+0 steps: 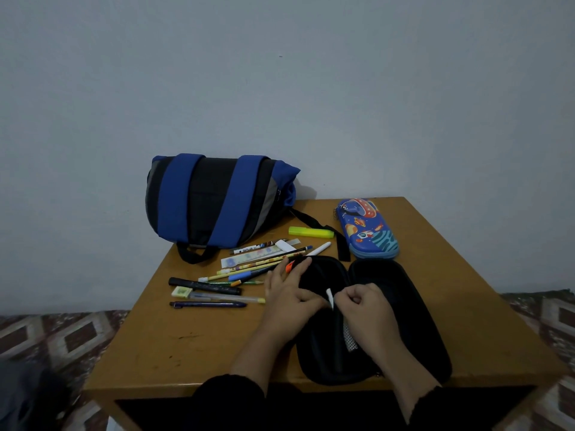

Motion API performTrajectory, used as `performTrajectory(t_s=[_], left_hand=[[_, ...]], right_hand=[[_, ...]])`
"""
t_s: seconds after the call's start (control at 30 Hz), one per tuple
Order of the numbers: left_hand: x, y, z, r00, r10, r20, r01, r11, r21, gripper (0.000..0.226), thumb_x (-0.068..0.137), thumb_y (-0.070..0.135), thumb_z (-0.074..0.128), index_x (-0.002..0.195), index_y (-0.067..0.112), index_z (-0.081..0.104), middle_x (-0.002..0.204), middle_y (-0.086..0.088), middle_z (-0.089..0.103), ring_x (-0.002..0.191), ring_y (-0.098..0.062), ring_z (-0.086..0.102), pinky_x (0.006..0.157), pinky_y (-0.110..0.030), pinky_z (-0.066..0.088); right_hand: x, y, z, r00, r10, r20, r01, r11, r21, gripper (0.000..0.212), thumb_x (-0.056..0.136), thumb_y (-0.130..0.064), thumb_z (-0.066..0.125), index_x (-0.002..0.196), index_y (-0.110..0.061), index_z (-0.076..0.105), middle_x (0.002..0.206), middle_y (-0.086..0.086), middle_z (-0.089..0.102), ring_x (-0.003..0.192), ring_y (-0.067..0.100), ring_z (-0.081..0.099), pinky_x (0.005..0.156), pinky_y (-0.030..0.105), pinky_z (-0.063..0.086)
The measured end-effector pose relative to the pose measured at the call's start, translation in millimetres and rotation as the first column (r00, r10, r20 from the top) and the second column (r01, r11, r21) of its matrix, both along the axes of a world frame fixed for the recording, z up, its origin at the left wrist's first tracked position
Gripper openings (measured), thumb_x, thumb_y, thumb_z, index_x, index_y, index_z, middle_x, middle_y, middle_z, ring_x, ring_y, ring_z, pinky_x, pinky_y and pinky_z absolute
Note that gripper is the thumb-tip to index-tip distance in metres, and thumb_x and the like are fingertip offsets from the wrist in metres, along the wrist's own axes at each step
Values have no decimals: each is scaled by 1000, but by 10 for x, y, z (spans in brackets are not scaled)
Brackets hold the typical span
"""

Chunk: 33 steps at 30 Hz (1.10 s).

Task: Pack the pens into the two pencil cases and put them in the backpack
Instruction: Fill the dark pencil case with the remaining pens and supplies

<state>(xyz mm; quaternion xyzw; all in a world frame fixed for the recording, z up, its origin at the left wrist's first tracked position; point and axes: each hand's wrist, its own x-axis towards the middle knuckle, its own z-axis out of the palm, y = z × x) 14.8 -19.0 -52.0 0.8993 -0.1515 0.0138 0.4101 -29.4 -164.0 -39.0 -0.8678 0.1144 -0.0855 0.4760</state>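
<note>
With most pens still loose on the wooden table (193, 340), early in the packing. Black hard-shell pencil case (401, 309) lying open flat at the near edge, both halves showing, nothing plainly packed inside yet. Left hand (287, 298) resting on the left half, fingers spread over an orange-tipped pen (290, 266), thumb meeting the right hand. Right hand (362, 306) curled, pinching a small white tab (329, 297) at the hinge; whether a pen cap or a pull, cannot tell. Loose heap of pens and pencils (249, 269) just left of the case, yellow highlighter (311, 232) beyond. Blue space-print pencil case (368, 230) closed, far right. Blue and black backpack (214, 197) against the wall, seemingly zipped.

Risks, as judged: case overhanging the near edge, likely to tip under pressure; round pens apt to roll off when swept.
</note>
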Motion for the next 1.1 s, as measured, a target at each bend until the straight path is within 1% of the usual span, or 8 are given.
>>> performTrajectory(t_s=[0.07, 0.17, 0.3, 0.4, 0.47, 0.57, 0.77, 1.1], left_hand=[[-7, -12, 16, 996, -74, 47, 69, 993, 99, 13, 85, 46, 61, 82, 43, 74, 152, 30, 14, 143, -5, -10, 113, -37, -18], [13, 2, 1, 996, -40, 74, 30, 991, 131, 9, 84, 44, 64, 88, 47, 72, 156, 22, 14, 144, -9, -12, 115, -41, -16], [16, -1, -11, 991, 106, 86, -92, 984, -151, 8, 84, 29, 69, 84, 37, 70, 138, 20, 41, 137, -6, 14, 113, -36, 14], [54, 22, -42, 946, 321, 46, -276, 871, -405, 15, 89, 19, 63, 89, 34, 66, 110, 21, 55, 118, -5, 39, 100, -32, 36], [93, 40, -31, 883, 470, 11, -415, 791, -450, 18, 92, 17, 57, 94, 34, 64, 104, 14, 60, 114, -9, 46, 94, -31, 44], [212, 63, -3, 815, 566, 123, -539, 820, -193, 24, 95, 16, 52, 110, 23, 69, 109, 6, 65, 112, -11, 40, 91, -28, 40], [502, 116, 124, 890, 373, 264, -450, 812, 371, 29, 97, 31, 49, 121, 34, 64, 122, 2, 58, 113, -23, 39, 90, -34, 36], [637, 119, 131, 914, 236, 330, -382, 774, 505, 25, 95, 32, 51, 112, 28, 69, 122, -1, 55, 114, -23, 38, 94, -35, 37]], right_hand=[[0, -5, -6, 1000, -6, 12, 6, 999, 32, 18, 86, -28, 60, 70, -20, 65, 93, -2, 52, 79, 8, 55, 63, 22, 41], [1, -1, -16, 1000, -12, 17, 11, 998, 65, 17, 85, -27, 62, 71, -20, 66, 93, -1, 52, 79, 9, 56, 64, 24, 43], [1, -10, -16, 1000, -19, 13, 18, 998, 64, 18, 85, -28, 63, 71, -17, 66, 93, 0, 53, 79, 8, 55, 65, 23, 42], [-6, -20, -23, 1000, -18, 15, 17, 998, 62, 20, 85, -28, 63, 70, -15, 66, 94, 0, 54, 80, 7, 55, 63, 20, 40], [-12, -19, -29, 1000, -17, 15, 16, 997, 80, 20, 85, -27, 63, 70, -15, 66, 94, 0, 54, 80, 7, 56, 63, 20, 41], [-4, -27, -40, 999, -29, 21, 27, 995, 92, 20, 84, -27, 64, 69, -14, 67, 93, 0, 55, 79, 7, 56, 63, 20, 41], [7, -41, -69, 999, -40, 24, 37, 992, 120, 19, 83, -26, 65, 67, -15, 65, 92, 1, 57, 79, 6, 56, 63, 21, 41], [12, -53, -73, 998, -49, 26, 45, 992, 121, 17, 82, -28, 66, 69, -18, 66, 92, -3, 55, 79, 7, 57, 66, 24, 44]])
